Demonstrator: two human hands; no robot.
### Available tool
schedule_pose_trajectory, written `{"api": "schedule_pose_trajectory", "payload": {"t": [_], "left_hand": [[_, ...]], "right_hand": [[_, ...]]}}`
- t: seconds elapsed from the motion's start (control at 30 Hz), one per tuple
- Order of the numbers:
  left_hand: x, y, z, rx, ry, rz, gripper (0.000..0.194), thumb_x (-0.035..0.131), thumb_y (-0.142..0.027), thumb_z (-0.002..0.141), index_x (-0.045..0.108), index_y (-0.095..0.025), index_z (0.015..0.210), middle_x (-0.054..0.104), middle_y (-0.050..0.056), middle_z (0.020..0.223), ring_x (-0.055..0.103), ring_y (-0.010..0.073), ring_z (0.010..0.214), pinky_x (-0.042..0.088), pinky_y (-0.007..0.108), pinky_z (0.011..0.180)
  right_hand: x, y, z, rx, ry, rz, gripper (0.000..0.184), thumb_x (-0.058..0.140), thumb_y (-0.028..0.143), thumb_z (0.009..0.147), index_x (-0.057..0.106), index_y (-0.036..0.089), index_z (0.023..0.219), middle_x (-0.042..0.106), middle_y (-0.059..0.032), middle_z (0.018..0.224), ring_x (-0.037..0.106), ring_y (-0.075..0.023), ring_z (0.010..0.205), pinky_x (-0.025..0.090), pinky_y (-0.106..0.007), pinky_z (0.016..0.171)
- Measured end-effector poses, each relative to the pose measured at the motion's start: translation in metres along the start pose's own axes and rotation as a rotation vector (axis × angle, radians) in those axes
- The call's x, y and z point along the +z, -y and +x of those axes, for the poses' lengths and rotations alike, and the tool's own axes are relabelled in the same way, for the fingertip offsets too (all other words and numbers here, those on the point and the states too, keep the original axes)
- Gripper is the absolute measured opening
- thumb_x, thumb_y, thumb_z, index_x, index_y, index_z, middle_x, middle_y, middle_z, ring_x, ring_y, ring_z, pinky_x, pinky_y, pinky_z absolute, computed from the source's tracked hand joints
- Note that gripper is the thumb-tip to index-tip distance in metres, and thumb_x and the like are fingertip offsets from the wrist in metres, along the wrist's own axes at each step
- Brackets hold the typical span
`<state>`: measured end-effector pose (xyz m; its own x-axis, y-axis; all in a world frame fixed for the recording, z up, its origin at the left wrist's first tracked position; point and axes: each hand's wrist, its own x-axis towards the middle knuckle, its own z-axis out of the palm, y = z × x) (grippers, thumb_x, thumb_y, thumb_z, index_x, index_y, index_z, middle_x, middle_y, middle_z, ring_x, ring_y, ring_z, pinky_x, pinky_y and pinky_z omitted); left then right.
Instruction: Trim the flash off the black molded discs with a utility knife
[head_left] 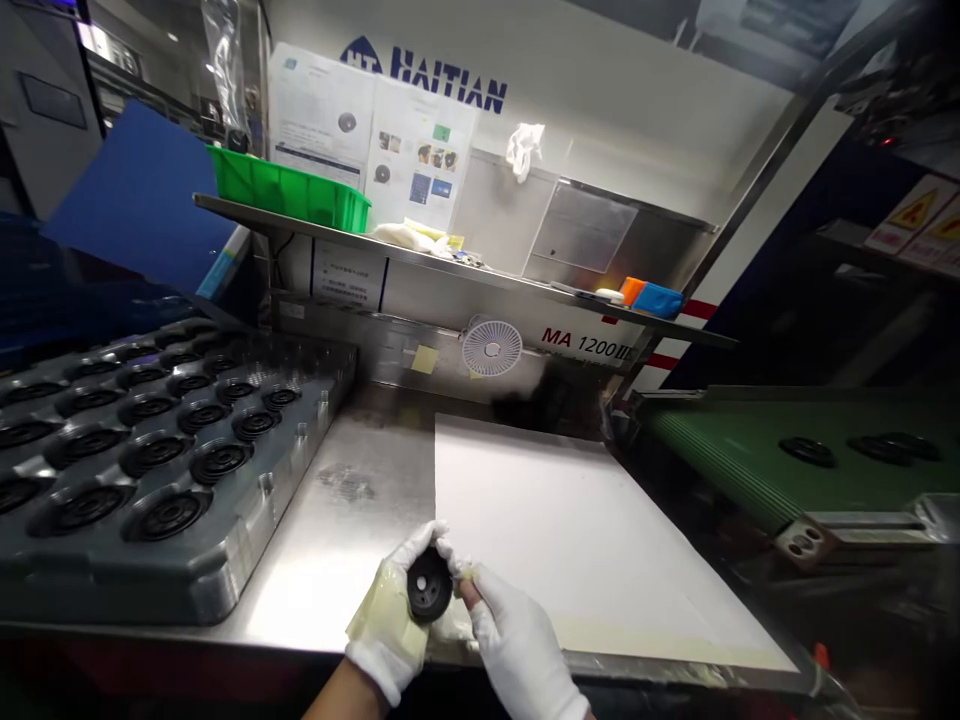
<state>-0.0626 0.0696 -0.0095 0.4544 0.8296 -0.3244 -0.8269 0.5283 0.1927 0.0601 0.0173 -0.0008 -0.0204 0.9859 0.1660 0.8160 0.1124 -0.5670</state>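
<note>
My left hand (395,610), in a white and pale yellow glove, is closed around a round black plastic disc (430,585) with a hole at its centre. The disc is tilted up towards me above the table's front edge. On its right, my right hand (514,630) wears a white glove with a bare fingertip showing. Its fingers are pinched together close to the disc's rim; what lies between them is too small to tell. A white sheet (555,520) lies on the metal table (330,530) just beyond my hands.
A grey moulded tray (217,560) of black round parts stands left. On the right, a green conveyor belt (720,440) carries several black discs (808,451). A shelf (517,284) at the back holds a green bin (292,192); a small white fan (492,348) sits below.
</note>
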Motion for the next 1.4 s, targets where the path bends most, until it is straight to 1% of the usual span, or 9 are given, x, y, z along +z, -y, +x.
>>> {"api": "schedule_pose_trajectory", "payload": {"t": [0.1,0.2,0.3,0.43,0.63,0.8,1.0,1.27,1.4], "left_hand": [[0.005,0.008,-0.002,-0.019,-0.041,0.018,0.015,0.066,-0.022,0.072,0.06,-0.014,0.083,0.057,0.001,0.067,0.058,0.0128,0.06,0.051,0.027,0.062],[0.012,0.019,-0.007,0.003,-0.07,0.048,0.014,0.067,-0.021,0.071,0.059,-0.015,0.081,0.056,0.0,0.066,0.058,0.0137,0.06,0.051,0.027,0.059],[0.023,0.033,-0.016,0.125,-0.063,0.08,0.011,0.065,-0.02,0.071,0.059,-0.014,0.079,0.054,0.0,0.065,0.058,0.0142,0.061,0.052,0.03,0.063],[0.038,0.055,-0.033,0.226,-0.124,0.164,0.012,0.065,-0.02,0.072,0.062,-0.013,0.081,0.055,0.001,0.066,0.056,0.0122,0.06,0.053,0.028,0.064],[0.04,0.085,-0.049,0.317,-0.016,0.213,0.008,0.064,-0.016,0.072,0.062,-0.013,0.08,0.056,0.002,0.068,0.057,0.0128,0.065,0.053,0.028,0.069],[0.041,0.1,-0.052,0.387,0.006,0.189,0.004,0.061,-0.016,0.074,0.061,-0.014,0.077,0.054,0.001,0.066,0.057,0.013,0.063,0.053,0.031,0.073],[0.044,0.097,-0.021,0.46,-0.049,0.105,0.005,0.058,-0.016,0.077,0.061,-0.015,0.08,0.056,0.002,0.071,0.06,0.0141,0.069,0.054,0.031,0.077],[0.04,0.069,0.025,0.278,0.047,0.151,0.023,0.057,-0.011,0.073,0.061,-0.012,0.096,0.059,0.006,0.074,0.058,0.0143,0.065,0.052,0.029,0.065],[0.041,0.065,0.034,0.309,-0.023,0.151,0.023,0.06,-0.012,0.071,0.061,-0.012,0.095,0.057,0.004,0.07,0.056,0.0124,0.064,0.05,0.026,0.063]], "right_hand": [[-0.003,-0.003,-0.004,-0.031,-0.007,0.002,0.029,0.031,0.034,0.093,0.059,0.026,0.095,0.068,-0.0017,0.088,0.062,-0.0198,0.081,0.045,-0.029,0.069],[-0.003,-0.011,-0.013,-0.025,0.009,-0.073,0.031,0.03,0.035,0.092,0.059,0.025,0.089,0.068,-0.0032,0.081,0.063,-0.0215,0.073,0.045,-0.031,0.063],[-0.005,-0.021,-0.024,-0.027,0.02,-0.149,0.03,0.032,0.036,0.091,0.058,0.024,0.081,0.066,-0.0026,0.071,0.061,-0.0226,0.063,0.041,-0.032,0.053],[-0.02,-0.031,-0.035,-0.1,-0.063,0.0,0.028,0.031,0.034,0.093,0.058,0.026,0.091,0.068,-0.0007,0.078,0.062,-0.0203,0.067,0.043,-0.03,0.057],[-0.04,-0.039,-0.063,-0.182,-0.115,0.041,0.028,0.031,0.033,0.094,0.056,0.028,0.105,0.069,-0.0004,0.089,0.064,-0.0207,0.076,0.044,-0.029,0.062],[-0.032,-0.038,-0.082,-0.133,-0.142,-0.088,0.027,0.031,0.031,0.093,0.052,0.025,0.077,0.063,0.0009,0.065,0.06,-0.0191,0.058,0.036,-0.029,0.051],[-0.021,-0.046,-0.059,-0.097,-0.143,-0.042,0.028,0.029,0.033,0.093,0.045,0.025,0.071,0.06,0.0019,0.061,0.056,-0.018,0.054,0.03,-0.029,0.047],[-0.025,-0.065,-0.006,-0.067,-0.116,0.102,0.029,0.028,0.037,0.094,0.048,0.025,0.076,0.06,0.0013,0.067,0.055,-0.017,0.059,0.036,-0.027,0.054],[-0.026,-0.066,0.003,-0.032,-0.103,0.022,0.028,0.028,0.036,0.094,0.05,0.025,0.08,0.061,0.0012,0.07,0.056,-0.0178,0.061,0.036,-0.028,0.056]]}}
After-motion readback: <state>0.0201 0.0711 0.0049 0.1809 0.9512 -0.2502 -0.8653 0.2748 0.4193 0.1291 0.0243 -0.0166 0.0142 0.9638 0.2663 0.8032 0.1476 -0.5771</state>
